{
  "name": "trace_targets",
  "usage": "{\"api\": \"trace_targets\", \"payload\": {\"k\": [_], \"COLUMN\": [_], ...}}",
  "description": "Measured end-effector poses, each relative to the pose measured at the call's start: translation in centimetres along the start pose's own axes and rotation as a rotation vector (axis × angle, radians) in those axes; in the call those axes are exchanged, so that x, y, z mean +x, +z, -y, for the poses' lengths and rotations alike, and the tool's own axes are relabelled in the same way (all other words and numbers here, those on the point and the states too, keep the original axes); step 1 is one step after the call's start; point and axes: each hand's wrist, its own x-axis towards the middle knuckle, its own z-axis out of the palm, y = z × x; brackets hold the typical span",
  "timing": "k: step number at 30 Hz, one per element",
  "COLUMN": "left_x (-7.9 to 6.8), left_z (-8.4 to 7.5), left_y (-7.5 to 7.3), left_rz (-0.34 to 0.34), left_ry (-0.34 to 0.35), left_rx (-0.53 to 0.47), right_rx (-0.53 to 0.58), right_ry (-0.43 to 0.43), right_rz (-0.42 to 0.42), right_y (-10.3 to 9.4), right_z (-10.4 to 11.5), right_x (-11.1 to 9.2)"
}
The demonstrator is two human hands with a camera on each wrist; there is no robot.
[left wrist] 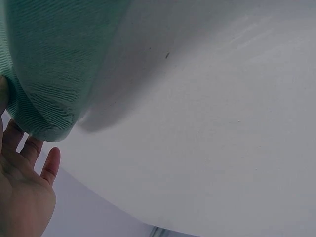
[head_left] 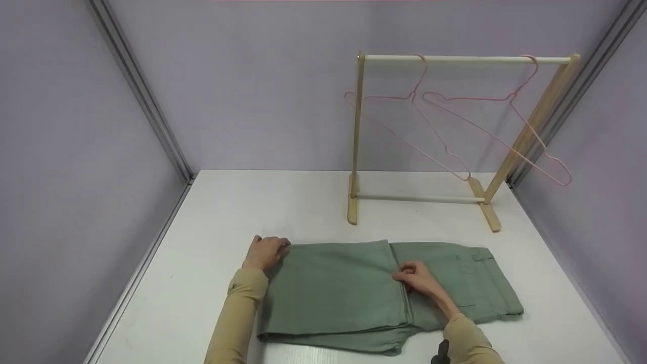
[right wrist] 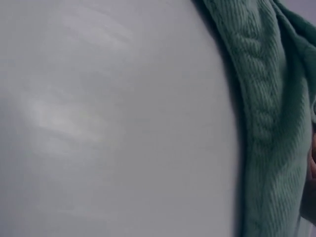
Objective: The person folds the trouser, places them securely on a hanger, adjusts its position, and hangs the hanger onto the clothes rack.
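Observation:
Green trousers point(head_left: 338, 288) lie across the white table, legs folded over toward the waistband on the right. At the far left corner of the fold, my left hand point(head_left: 265, 252) grips the cloth. The left wrist view shows the thumb on one side of the green fabric point(left wrist: 54, 64) and fingers behind it, with the little finger spread free. My right hand point(head_left: 419, 278) pinches the leg hems midway along the trousers, thumb and forefinger at the edge. Seen from the right wrist, a thick cloth edge point(right wrist: 266, 123) hides most of that hand.
Behind the trousers stands a wooden clothes rack point(head_left: 356, 126) with a white top rail. Two pink hangers hang from it, a left one point(head_left: 427, 156) and a right one point(head_left: 538, 169). Grey walls point(head_left: 252, 91) enclose the table point(head_left: 242, 202) at the back and both sides.

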Motion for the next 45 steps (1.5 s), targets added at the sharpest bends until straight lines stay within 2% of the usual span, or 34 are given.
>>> {"api": "trace_targets", "payload": {"k": [9, 18, 24, 30, 36, 40, 45], "left_x": [-0.3, 0.0, 0.1, 0.2, 0.2, 0.2, 0.1], "left_z": [0.0, 0.4, 0.5, 0.6, 0.5, 0.3, -0.1], "left_y": [-0.1, 0.6, 0.6, 0.9, 0.9, 0.8, 0.4], "left_rz": [-0.015, -0.025, -0.027, -0.041, -0.059, -0.067, -0.045], "left_ry": [0.008, 0.014, 0.02, 0.029, 0.041, 0.045, 0.031], "left_rx": [0.004, 0.02, 0.021, 0.035, 0.032, 0.027, 0.019], "right_rx": [0.062, 0.136, 0.143, 0.181, 0.252, 0.241, 0.227], "right_ry": [0.002, -0.016, 0.01, -0.006, -0.022, -0.034, -0.008], "right_rz": [-0.058, -0.084, -0.132, -0.161, -0.271, -0.355, -0.437], "right_y": [-0.1, 0.0, 0.0, 0.0, 0.5, 0.7, 0.9], "right_z": [-0.6, -0.9, -0.9, -1.0, -1.2, -1.3, -1.2], "right_x": [-0.4, -0.6, -0.7, -0.8, -0.9, -0.8, -0.7]}}
